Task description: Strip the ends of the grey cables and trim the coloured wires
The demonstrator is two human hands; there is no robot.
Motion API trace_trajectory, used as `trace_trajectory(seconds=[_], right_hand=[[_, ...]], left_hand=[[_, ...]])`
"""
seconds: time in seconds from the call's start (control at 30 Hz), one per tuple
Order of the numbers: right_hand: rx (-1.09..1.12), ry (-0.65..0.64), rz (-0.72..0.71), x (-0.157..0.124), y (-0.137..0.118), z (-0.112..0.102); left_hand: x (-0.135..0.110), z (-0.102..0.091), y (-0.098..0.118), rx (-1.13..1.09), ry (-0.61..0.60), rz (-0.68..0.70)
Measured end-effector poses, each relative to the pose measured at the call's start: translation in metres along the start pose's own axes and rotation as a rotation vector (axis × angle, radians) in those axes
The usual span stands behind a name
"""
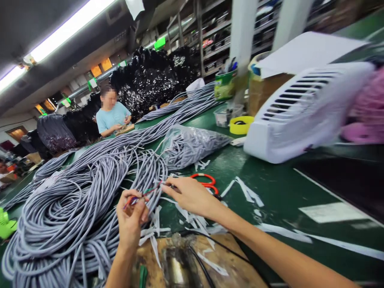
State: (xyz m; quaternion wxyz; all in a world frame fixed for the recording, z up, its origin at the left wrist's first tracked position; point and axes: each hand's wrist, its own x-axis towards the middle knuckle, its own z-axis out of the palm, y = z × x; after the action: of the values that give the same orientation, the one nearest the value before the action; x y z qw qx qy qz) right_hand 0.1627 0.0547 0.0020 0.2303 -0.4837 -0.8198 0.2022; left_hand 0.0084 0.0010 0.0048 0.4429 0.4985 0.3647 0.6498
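Across the green bench [279,192], heaped grey cables [99,192] are sprawling over the left side and trailing toward the back. Beyond the hands, a clear bag of pale pieces [192,148] is lying against the cables. Left hand [132,212] is curling round thin coloured wires [151,189]; right hand [192,197] is pinching narrowly at their far end. Red-handled scissors [207,184] are resting just past the right hand. Wires are spanning the gap between both hands, beside the cables.

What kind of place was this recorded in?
Probably a cable workshop or factory floor: heaped coils of grey cable lie on a long green workbench, scissors sit among white strips, and another person is beyond the bench.
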Motion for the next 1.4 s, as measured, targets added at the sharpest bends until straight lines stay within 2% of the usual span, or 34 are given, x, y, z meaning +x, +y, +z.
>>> trace_trajectory(seconds=[0.13,0.27,0.4,0.53,0.63,0.7,0.77,0.87,1.07,1.23,1.4], right_hand=[[-0.127,-0.136,0.036,0.002,0.008,0.001],[-0.133,-0.219,0.01,0.005,0.018,-0.01],[-0.209,-0.127,0.158,0.011,0.033,-0.018],[-0.252,-0.073,0.325,0.015,0.047,-0.013],[-0.234,-0.013,0.351,0.012,0.052,-0.016],[-0.22,0.051,0.333,0.009,0.052,-0.025],[-0.192,0.123,0.289,0.007,0.048,-0.036],[-0.092,0.189,0.134,0.006,0.037,-0.042],[0.277,0.35,-0.324,0.002,0.01,-0.022],[0.324,0.311,-0.462,0.0,0.004,-0.012],[0.274,0.28,-0.514,0.0,0.009,-0.006]], left_hand=[[0.001,-0.003,-0.001,0.128,0.025,0.058],[0.001,-0.007,-0.004,0.236,0.006,0.001],[0.001,-0.008,-0.003,0.278,0.066,0.017],[0.002,-0.003,0.001,0.328,0.021,-0.011],[0.003,-0.001,0.003,0.353,0.007,-0.062],[0.003,-0.002,0.003,0.362,0.043,-0.059],[0.002,-0.004,0.002,0.354,0.076,-0.035],[0.002,-0.007,0.001,0.352,0.078,0.014],[-0.002,-0.011,0.003,0.463,0.042,0.062],[-0.004,-0.011,0.002,0.548,-0.069,0.098],[-0.004,-0.008,0.004,0.588,-0.117,0.082]])
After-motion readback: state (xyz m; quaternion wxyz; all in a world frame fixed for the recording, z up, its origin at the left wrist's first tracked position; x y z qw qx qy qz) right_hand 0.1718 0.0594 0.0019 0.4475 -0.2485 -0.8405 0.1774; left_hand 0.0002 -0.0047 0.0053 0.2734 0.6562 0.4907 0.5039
